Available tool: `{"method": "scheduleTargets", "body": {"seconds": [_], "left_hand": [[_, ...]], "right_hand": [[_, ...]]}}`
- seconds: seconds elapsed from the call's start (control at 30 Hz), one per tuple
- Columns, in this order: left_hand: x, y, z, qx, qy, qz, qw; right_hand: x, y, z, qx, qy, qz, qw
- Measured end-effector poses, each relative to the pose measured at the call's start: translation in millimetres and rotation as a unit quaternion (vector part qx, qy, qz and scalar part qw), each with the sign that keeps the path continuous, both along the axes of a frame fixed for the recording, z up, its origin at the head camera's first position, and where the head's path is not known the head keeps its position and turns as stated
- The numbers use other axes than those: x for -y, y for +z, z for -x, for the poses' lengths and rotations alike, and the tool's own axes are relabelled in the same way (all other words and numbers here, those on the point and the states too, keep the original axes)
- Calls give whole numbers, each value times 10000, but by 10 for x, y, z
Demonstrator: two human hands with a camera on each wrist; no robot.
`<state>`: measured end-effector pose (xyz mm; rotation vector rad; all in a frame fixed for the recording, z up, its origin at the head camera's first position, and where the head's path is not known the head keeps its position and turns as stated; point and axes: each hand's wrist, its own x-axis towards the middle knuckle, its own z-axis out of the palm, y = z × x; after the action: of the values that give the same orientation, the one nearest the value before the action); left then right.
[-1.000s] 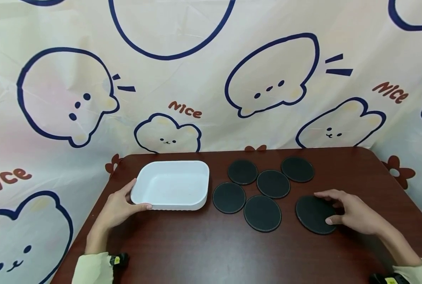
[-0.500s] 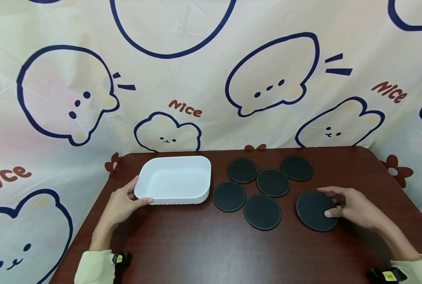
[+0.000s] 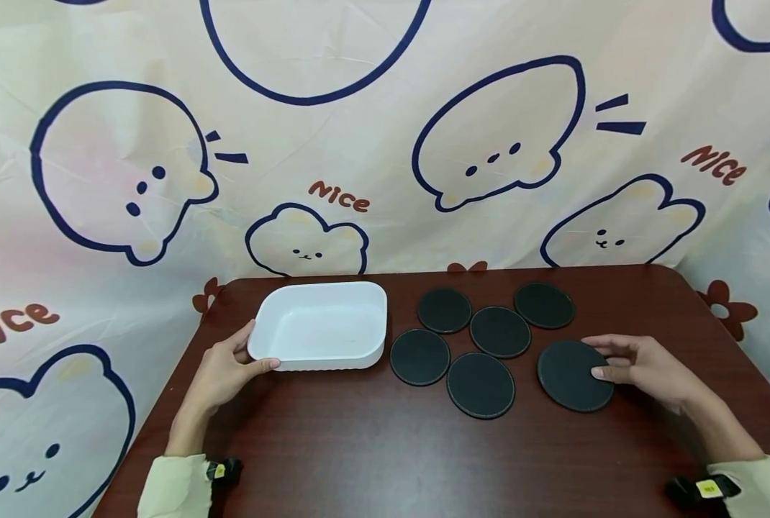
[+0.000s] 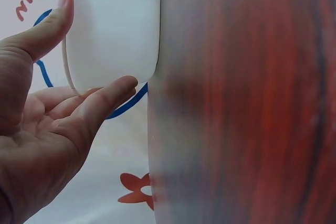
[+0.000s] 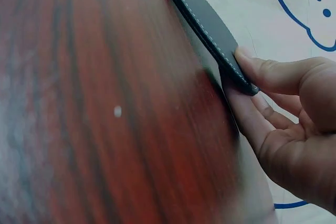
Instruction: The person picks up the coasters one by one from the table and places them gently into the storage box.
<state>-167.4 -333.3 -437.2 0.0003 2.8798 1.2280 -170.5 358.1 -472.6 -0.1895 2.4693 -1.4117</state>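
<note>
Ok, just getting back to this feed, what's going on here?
The person's left hand grips the white tray at its left end. The right hand pinches a round black disc by its edge, thumb on top and fingers beneath, so at least that edge is off the table. Five more black discs lie flat, right of the tray.

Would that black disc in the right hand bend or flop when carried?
Probably not: the black disc looks fairly stiff, showing no sag though the right hand pinches just one edge. That edge pinch suggests it's light too.
</note>
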Motion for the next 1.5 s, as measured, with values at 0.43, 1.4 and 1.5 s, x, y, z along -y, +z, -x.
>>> {"method": "scheduleTargets", "body": {"seconds": [0.43,1.4,1.5], "left_hand": [[20,0,7,195,-49,-135,9997],[41,11,16,334,-62,-192,9992],[43,11,15,300,-97,-176,9993]], "right_hand": [[-68,-32,12,503,-335,827,9947],[529,170,294,793,-405,2309,9689],[607,185,314,820,-397,2359,9675]]}}
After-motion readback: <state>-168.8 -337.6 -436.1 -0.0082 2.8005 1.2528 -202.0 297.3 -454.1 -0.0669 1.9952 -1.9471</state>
